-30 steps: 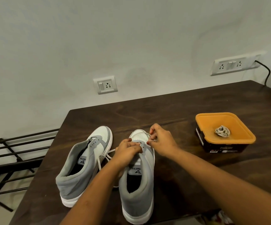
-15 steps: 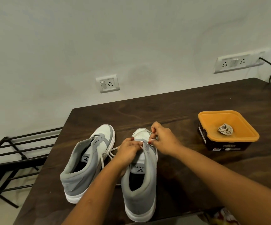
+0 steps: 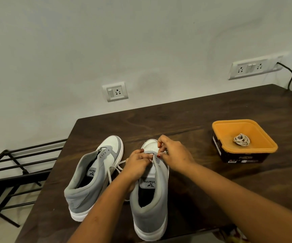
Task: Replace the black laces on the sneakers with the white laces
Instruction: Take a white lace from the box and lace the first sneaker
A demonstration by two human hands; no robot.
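A black metal rack (image 3: 10, 172) stands on the floor to the left of the dark wooden table (image 3: 185, 120). On the table the left sneaker (image 3: 92, 176), a grey and white high-top, lies with its toe pointing away and its eyelets bare. Just beside it, loose strands of the white lace (image 3: 113, 170) trail across the gap between the two shoes and run in under the left hand (image 3: 138, 163). That hand sits over the left eyelet flap of the right sneaker (image 3: 150, 199), fingers curled tight on the flap; whether they also pinch the lace is hidden. The right hand (image 3: 175, 155) is at the right flap, close against the left hand, above the shoe's white toe. Its thumb and forefinger are pinched together on a thin end of the same lace, which sticks out just beyond the thumbnail. Well apart to the right stands an orange tub (image 3: 267, 146) holding a coiled lace bundle (image 3: 241, 139). Two socket plates are on the wall behind.
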